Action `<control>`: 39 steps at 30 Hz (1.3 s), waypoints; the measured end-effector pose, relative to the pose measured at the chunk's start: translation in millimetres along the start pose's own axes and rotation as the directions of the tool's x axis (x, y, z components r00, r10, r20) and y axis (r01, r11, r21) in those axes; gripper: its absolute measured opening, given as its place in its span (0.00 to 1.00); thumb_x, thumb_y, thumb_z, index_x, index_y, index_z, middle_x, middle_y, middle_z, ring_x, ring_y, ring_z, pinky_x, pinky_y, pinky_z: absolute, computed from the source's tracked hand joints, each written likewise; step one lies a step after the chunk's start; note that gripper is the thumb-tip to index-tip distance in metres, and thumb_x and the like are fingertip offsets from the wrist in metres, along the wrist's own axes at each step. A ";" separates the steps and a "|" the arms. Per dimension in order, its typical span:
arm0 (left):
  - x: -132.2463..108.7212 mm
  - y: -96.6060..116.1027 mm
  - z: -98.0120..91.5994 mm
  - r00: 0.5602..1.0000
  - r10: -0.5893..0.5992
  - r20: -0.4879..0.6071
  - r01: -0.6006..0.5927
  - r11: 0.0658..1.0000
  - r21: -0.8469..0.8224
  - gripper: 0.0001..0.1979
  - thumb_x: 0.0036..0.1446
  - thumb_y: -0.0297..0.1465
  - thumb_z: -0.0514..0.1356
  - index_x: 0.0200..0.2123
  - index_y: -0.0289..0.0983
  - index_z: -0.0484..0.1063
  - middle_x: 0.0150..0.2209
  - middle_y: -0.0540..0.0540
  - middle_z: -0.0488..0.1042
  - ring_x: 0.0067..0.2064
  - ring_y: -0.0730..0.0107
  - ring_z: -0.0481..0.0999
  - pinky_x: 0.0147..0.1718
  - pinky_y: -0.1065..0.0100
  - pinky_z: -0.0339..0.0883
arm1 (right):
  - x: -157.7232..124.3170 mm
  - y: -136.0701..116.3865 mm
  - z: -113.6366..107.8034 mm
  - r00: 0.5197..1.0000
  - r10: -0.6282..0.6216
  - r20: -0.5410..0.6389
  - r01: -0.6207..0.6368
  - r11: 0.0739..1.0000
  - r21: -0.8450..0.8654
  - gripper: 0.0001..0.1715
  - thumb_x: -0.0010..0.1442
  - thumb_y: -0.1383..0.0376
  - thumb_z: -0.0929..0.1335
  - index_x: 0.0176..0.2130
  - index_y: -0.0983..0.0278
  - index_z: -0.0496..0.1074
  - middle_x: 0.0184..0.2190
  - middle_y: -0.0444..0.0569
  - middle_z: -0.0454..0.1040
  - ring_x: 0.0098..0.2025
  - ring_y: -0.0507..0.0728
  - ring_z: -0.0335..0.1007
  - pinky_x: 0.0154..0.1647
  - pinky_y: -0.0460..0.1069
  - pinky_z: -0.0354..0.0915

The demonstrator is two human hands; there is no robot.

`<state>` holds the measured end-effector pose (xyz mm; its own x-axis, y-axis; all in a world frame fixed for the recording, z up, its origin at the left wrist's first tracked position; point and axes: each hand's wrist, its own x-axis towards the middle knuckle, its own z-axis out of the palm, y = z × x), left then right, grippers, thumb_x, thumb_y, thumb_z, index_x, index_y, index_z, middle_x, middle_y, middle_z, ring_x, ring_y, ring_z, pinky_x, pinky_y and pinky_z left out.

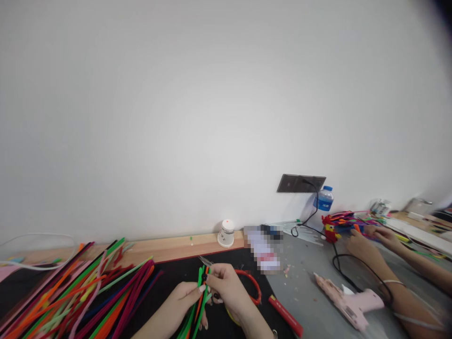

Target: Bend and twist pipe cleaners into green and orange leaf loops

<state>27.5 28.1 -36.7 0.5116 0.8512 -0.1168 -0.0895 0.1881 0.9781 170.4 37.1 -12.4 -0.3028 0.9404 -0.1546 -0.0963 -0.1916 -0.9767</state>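
Observation:
Near the bottom middle my left hand [185, 301] is closed around a bundle of green and orange pipe cleaners [198, 313], which stands at a slant. My right hand [228, 285] meets it from the right, its fingers pinching the upper part of the same bundle. A pointed metal tool tip [205, 261] shows just above the fingers; its other end is hidden, so I cannot tell whether the right hand holds it. Small dark round spots lie at the fingertips, too small to name. Under the right wrist is a red ring-shaped item [254, 285].
Many coloured pipe cleaners [84, 292] spread over the left side. A white paper cup [226, 234] stands upside down by the wall. To the right lie a red box cutter [285, 315], a pink glue gun [349, 301] and its black cable. A co-worker's hands [363, 242] work beyond.

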 end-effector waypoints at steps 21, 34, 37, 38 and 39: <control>-2.8 5.8 3.9 0.982 -0.116 0.149 0.118 0.993 -0.003 0.15 0.53 0.42 0.52 0.23 0.37 0.60 0.12 0.53 0.69 0.16 0.73 0.69 0.17 0.73 0.61 | -2.9 -3.4 6.5 0.991 -0.123 0.059 0.126 0.991 -0.051 0.11 0.48 0.61 0.69 0.26 0.69 0.70 0.19 0.41 0.63 0.19 0.45 0.55 0.17 0.40 0.48; 2.0 3.6 9.7 0.989 -0.046 -0.140 0.020 0.983 -0.180 0.16 0.50 0.44 0.55 0.24 0.36 0.63 0.14 0.54 0.66 0.12 0.78 0.62 0.10 0.75 0.62 | 5.1 4.2 -5.0 0.995 -0.090 -0.034 0.088 0.994 -0.071 0.13 0.44 0.62 0.70 0.26 0.66 0.63 0.15 0.38 0.65 0.13 0.44 0.51 0.12 0.40 0.47; 2.0 5.0 9.1 0.989 -0.046 -0.139 0.021 0.985 -0.171 0.17 0.49 0.45 0.55 0.23 0.35 0.64 0.14 0.53 0.68 0.12 0.78 0.62 0.10 0.75 0.62 | 2.8 4.7 -3.8 0.996 -0.094 0.000 0.094 0.993 -0.066 0.12 0.44 0.62 0.69 0.28 0.66 0.64 0.18 0.40 0.68 0.15 0.45 0.53 0.13 0.41 0.48; 1.7 5.7 9.2 0.990 -0.046 -0.135 0.022 0.985 -0.171 0.17 0.49 0.45 0.56 0.23 0.35 0.64 0.14 0.53 0.68 0.12 0.78 0.63 0.10 0.75 0.62 | 2.2 5.1 -3.6 0.996 -0.094 0.001 0.094 0.994 -0.064 0.12 0.44 0.63 0.69 0.27 0.67 0.63 0.17 0.40 0.67 0.15 0.44 0.53 0.14 0.41 0.48; 1.2 6.3 9.3 0.990 -0.045 -0.131 0.022 0.985 -0.173 0.17 0.49 0.44 0.56 0.24 0.35 0.64 0.15 0.53 0.68 0.13 0.78 0.63 0.10 0.75 0.62 | 1.8 5.8 -3.6 0.995 -0.096 0.002 0.096 0.993 -0.062 0.11 0.45 0.63 0.69 0.26 0.67 0.63 0.17 0.40 0.67 0.15 0.44 0.53 0.14 0.41 0.48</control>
<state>35.5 25.8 -29.1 0.3989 0.8987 -0.1824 -0.2249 0.2887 0.9306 172.7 38.7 -18.9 -0.2942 0.9538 -0.0603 -0.0659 -0.0831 -0.9944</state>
